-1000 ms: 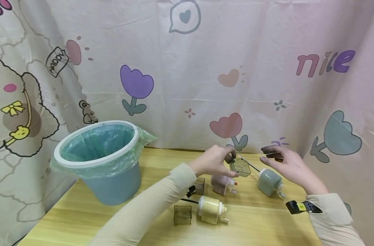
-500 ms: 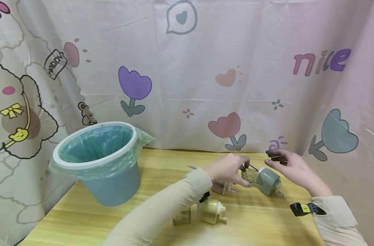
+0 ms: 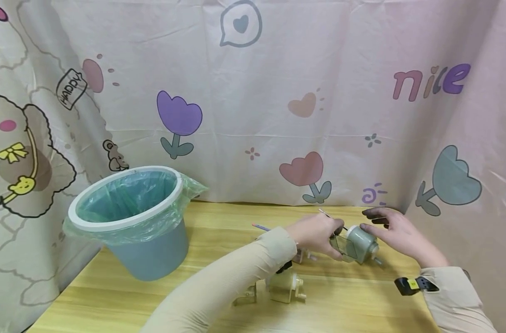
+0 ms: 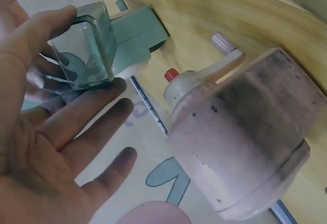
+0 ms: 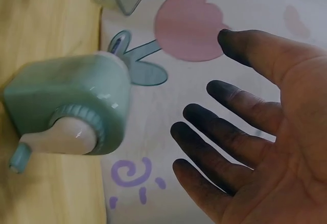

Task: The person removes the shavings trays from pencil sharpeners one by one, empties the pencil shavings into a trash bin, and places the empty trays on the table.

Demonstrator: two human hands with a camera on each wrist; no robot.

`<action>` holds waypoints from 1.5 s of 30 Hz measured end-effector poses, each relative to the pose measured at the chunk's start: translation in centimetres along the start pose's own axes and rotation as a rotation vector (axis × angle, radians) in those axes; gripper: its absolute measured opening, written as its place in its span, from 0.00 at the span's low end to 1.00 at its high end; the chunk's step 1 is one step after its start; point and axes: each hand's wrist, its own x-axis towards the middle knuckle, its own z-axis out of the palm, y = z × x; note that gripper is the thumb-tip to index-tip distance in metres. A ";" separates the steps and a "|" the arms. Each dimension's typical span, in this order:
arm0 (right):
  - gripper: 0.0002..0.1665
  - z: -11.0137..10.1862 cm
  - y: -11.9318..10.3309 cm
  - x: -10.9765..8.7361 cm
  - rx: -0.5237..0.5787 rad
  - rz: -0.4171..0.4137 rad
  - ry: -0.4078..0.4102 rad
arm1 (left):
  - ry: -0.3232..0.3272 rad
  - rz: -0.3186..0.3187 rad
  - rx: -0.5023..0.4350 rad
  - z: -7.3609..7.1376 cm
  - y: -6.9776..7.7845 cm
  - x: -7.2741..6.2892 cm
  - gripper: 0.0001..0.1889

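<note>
My left hand point(image 3: 321, 236) pinches a clear shavings drawer point(image 4: 84, 50) between thumb and index finger, its other fingers spread. Close to that drawer lies a green crank pencil sharpener point(image 3: 363, 245) with a pencil point(image 3: 325, 213) in it. My right hand point(image 3: 396, 231) hovers beside this sharpener, its fingers extended and apart from it in the right wrist view. Dark smudges cover the fingertips of both hands. A pink sharpener point(image 4: 245, 137), smeared grey, lies below the left hand, mostly hidden in the head view.
A yellow sharpener point(image 3: 283, 286) and another clear drawer point(image 3: 248, 296) lie near the left forearm, partly covered by it. At the left stands a blue bin point(image 3: 153, 249) with a green liner. Patterned cloth point(image 3: 253, 92) hangs behind the wooden table point(image 3: 219, 217).
The left hand has carried the clear drawer rightward and slightly down, from above the pink sharpener to beside the green one. The right hand has shifted slightly and stays open.
</note>
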 end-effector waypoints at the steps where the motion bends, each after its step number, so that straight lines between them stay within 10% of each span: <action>1: 0.30 0.1 0.2 0.0 -0.005 -0.002 -0.003 | -0.010 -0.003 0.013 0.0 0.2 0.1 0.30; 45: 0.31 0.9 1.7 -1.3 -0.041 0.037 -0.048 | -0.421 -0.193 0.510 2.8 6.2 0.1 0.17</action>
